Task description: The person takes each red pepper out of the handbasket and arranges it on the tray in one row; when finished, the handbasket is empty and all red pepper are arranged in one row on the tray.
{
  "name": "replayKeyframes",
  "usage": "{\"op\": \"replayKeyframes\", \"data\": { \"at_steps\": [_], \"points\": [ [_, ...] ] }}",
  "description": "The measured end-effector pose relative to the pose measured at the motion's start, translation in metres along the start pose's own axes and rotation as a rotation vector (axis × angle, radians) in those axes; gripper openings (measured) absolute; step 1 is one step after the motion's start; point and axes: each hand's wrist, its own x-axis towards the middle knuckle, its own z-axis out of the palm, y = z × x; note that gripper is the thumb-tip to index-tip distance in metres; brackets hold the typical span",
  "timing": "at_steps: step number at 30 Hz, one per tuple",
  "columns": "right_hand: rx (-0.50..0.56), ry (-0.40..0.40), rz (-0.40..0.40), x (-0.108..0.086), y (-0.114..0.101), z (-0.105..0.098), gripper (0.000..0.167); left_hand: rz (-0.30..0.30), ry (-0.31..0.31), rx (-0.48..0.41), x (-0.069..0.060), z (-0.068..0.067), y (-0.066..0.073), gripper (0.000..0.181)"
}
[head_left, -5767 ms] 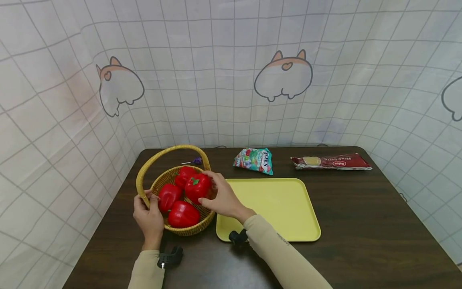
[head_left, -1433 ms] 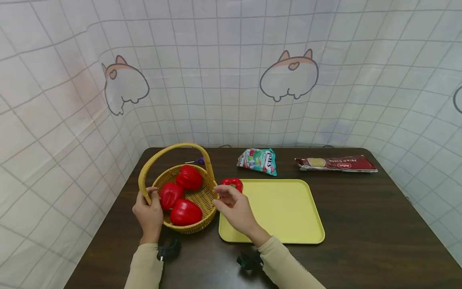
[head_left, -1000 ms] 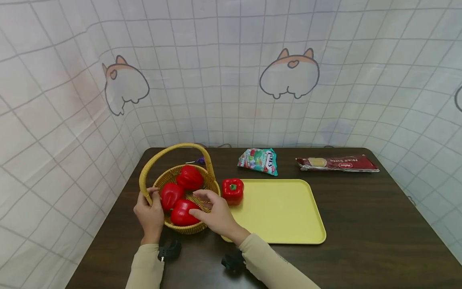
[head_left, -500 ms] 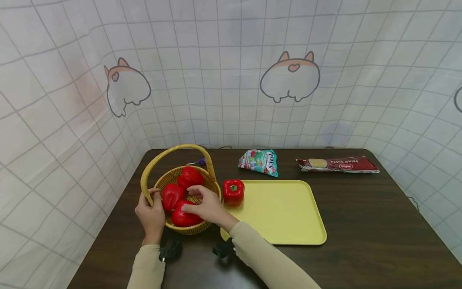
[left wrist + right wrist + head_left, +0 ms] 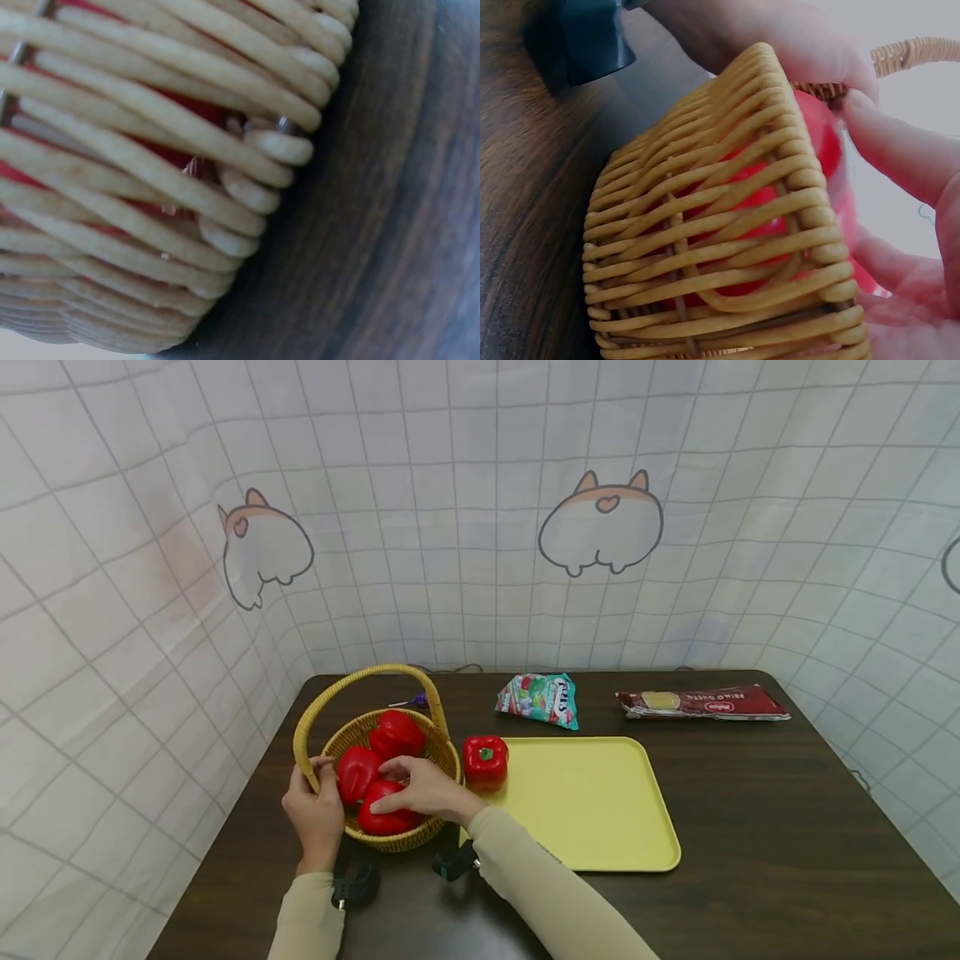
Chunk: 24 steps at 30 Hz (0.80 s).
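A yellow wicker basket (image 5: pixel 450 758) with an arched handle holds three red bell peppers. My left hand (image 5: pixel 315 814) grips the basket's left rim at the foot of the handle. Inside the basket, my right hand (image 5: pixel 423 789) lies over the front pepper (image 5: pixel 386 818), thumb and fingers curved round it; in the right wrist view the hand (image 5: pixel 907 277) reaches over the rim beside red pepper skin. Another red pepper (image 5: pixel 485 764) stands, stem up, at the upper left of a yellow tray (image 5: pixel 592 810). The left wrist view shows only the basket's weave (image 5: pixel 135 172) close up.
Behind the basket lies a purple-wrapped lollipop (image 5: pixel 421 700). A teal and red candy bag (image 5: pixel 538 699) lies behind the tray, and a long dark red packet (image 5: pixel 705 702) lies at the back right. A gridded curtain (image 5: pixel 465 527) hangs behind the table.
One pepper has gone from the basket to the tray and been let go. My right hand has come back left into the basket, onto the front pepper. My left hand keeps its grip.
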Motion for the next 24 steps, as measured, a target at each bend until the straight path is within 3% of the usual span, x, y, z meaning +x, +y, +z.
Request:
{"op": "replayKeyframes", "data": {
  "at_steps": [5, 14, 19, 21, 24],
  "points": [
    [-0.006, -0.056, 0.024, 0.001, 0.001, -0.002, 0.062, -0.001, 0.007, -0.006, -0.002, 0.000, 0.003, 0.011],
    [-0.141, -0.051, 0.002, -0.001, 0.002, -0.001, 0.061, -0.019, 0.000, 0.021, -0.001, 0.002, -0.035, 0.010],
    [-0.195, -0.014, -0.057, -0.003, 0.002, 0.000, 0.062, -0.017, -0.005, 0.014, -0.001, 0.001, -0.036, 0.010],
    [-0.185, -0.003, -0.074, -0.004, 0.002, 0.000, 0.062, -0.010, -0.004, 0.014, -0.001, 0.001, -0.025, 0.010],
    [-0.162, 0.024, -0.087, -0.007, 0.002, -0.001, 0.063, -0.006, -0.002, 0.016, -0.001, 0.001, -0.025, 0.010]
  ]
}}
